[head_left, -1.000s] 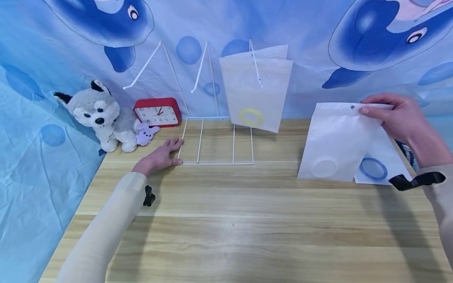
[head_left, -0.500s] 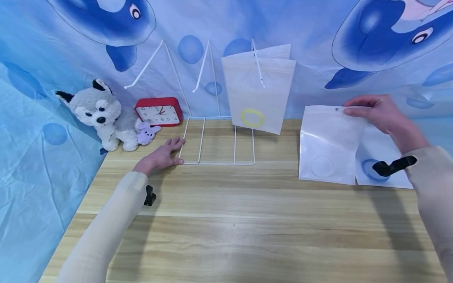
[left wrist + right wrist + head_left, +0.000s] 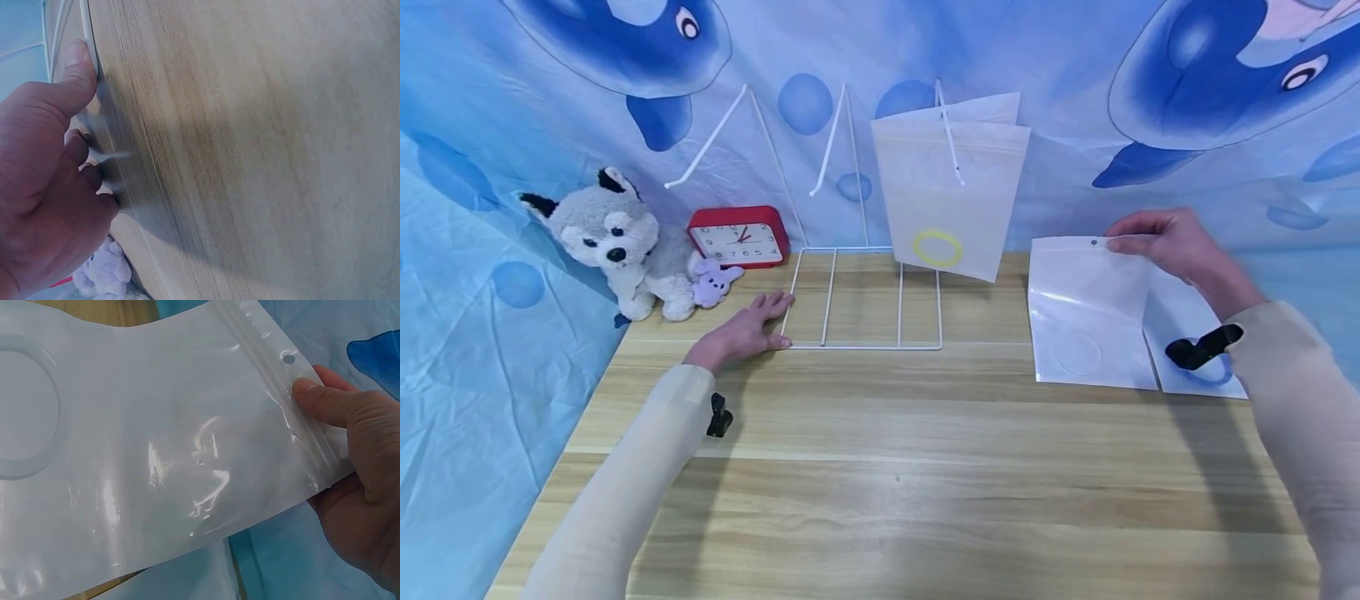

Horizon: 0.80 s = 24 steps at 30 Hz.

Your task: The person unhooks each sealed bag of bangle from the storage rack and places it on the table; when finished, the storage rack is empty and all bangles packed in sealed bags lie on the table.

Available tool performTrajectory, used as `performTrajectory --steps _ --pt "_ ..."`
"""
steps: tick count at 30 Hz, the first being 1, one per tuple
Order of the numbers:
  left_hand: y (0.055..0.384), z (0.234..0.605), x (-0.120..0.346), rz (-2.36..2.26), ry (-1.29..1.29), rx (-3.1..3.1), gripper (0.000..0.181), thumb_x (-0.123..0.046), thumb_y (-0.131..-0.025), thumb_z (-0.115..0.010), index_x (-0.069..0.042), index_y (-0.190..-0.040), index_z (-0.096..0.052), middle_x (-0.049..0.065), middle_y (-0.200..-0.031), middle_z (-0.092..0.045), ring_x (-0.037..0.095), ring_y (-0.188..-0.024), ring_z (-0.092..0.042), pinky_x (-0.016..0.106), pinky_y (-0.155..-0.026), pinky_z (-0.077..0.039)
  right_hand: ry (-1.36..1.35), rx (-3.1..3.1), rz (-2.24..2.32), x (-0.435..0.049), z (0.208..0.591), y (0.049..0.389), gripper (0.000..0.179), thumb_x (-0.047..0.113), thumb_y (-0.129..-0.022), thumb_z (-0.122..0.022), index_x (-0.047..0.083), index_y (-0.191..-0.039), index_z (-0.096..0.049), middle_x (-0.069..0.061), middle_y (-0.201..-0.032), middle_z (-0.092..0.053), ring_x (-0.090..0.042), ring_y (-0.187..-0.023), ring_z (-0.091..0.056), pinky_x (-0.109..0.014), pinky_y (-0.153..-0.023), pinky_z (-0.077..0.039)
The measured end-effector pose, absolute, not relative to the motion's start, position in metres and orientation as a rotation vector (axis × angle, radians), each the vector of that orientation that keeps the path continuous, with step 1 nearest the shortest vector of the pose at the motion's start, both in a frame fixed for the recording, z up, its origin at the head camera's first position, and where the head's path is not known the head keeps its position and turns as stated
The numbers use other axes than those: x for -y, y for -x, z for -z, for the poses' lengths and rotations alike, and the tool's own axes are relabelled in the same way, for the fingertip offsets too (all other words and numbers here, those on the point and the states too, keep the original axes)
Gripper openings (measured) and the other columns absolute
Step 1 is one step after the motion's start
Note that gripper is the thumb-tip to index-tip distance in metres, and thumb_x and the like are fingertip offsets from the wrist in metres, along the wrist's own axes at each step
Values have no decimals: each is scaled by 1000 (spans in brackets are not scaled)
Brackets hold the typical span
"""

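My right hand [image 3: 1180, 250] pinches a white zip bag [image 3: 1078, 308] by its top edge, thumb in front, beside the small hang hole. A round outline marks the bag's lower part; its bottom hangs near the table. In the right wrist view the thumb lies across the bag's seal strip [image 3: 250, 356]. My left hand [image 3: 741, 332] rests on the left front corner of a white wire rack [image 3: 865, 347], its fingers over the side wire. The left wrist view has the thumb [image 3: 78, 69] against the wire. White bags [image 3: 951, 200], the front one with a yellow ring, hang on the rack's right hook.
Another white bag [image 3: 1176, 312] with a blue ring sits behind my right hand. The left hook [image 3: 706, 146] and middle hook [image 3: 827, 150] carry nothing. A plush husky [image 3: 632, 242], red clock [image 3: 739, 237] and small purple plush rabbit [image 3: 711, 282] stand at left. Blue cloth hangs behind.
My right hand has moved left and slightly down with the white bag, away from the blue-ringed one. The left hand stays on the rack.
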State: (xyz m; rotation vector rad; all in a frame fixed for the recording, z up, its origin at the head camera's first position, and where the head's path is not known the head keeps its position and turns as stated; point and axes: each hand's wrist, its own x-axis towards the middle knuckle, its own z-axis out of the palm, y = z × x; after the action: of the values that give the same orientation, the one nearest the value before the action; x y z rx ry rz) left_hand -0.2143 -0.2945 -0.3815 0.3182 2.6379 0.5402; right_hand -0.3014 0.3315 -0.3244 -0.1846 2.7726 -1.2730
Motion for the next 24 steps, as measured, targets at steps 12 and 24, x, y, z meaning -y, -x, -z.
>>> performTrajectory --steps 12,24 --pt "214 383 296 -551 -322 -2636 84 -26 -98 -66 -9 -161 -13 19 -166 -1 45 -148 8 65 -115 -2 82 -2781 1272 -330 339 306 42 43 -92 -71 12 -120 -73 12 -97 -67 -24 -101 -52 -36 -82 -42" --pt "215 383 295 -549 -304 -2639 83 -26 -98 -66 -10 -161 -14 17 -166 -2 44 -149 7 63 -116 -2 57 -2835 1322 -325 349 312 29 32 -92 -74 10 -112 -76 19 -87 -66 -8 -84 -58 -17 -64 -50"
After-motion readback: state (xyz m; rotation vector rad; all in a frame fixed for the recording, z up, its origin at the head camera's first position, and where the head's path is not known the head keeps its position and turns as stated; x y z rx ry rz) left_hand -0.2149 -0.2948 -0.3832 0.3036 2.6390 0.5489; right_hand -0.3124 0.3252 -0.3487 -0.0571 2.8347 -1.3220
